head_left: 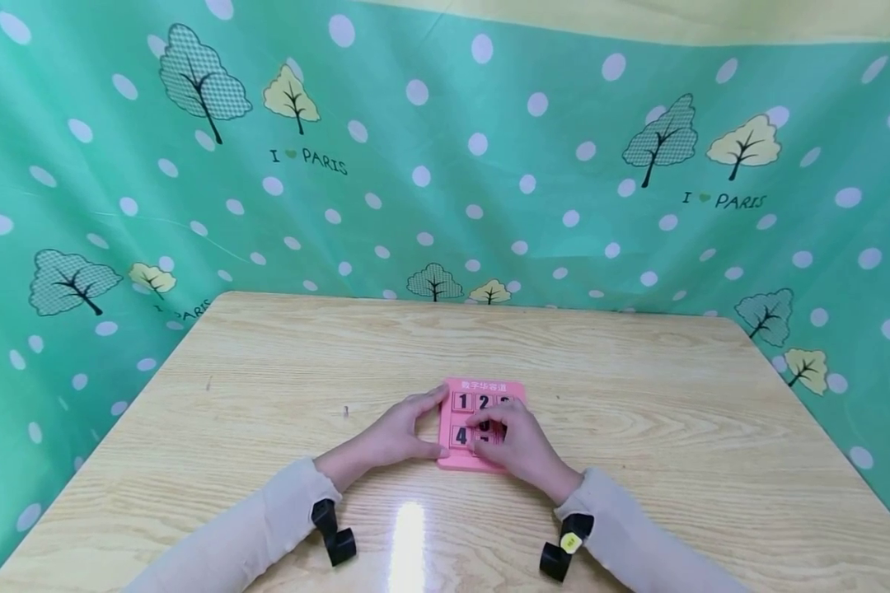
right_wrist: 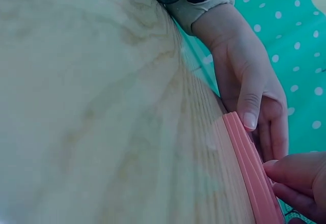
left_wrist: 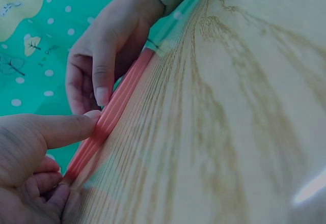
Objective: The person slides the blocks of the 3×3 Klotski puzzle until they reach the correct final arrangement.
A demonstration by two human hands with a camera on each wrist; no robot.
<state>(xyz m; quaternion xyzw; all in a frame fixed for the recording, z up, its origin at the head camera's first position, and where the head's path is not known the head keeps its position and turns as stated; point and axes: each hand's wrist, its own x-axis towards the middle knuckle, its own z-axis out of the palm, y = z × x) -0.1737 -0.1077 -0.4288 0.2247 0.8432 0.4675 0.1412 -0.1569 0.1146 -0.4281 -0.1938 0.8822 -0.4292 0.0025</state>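
Observation:
A pink number slide puzzle (head_left: 460,464) lies flat on the table, its tiles black-numbered. My left hand (head_left: 393,432) holds its left side, thumb at the lower left corner and fingers along the upper left edge. Over the tiles is my right hand (head_left: 522,445), index fingertip and thumb touching them around the 5 and 7 tiles. Tile 1 (head_left: 463,402) and tile 2 show in the top row, the 3 partly covered; tile 4 (head_left: 461,436) sits lower left. The right hand hides the lower right tiles. The left wrist view shows the puzzle (left_wrist: 119,99) edge-on.
The puzzle rests on a light wood-grain table (head_left: 267,354). Behind stands a green dotted curtain (head_left: 445,198) with printed trees. Black wrist cameras (head_left: 334,535) sit on both sleeves, and a bright light reflection shows at the table's front.

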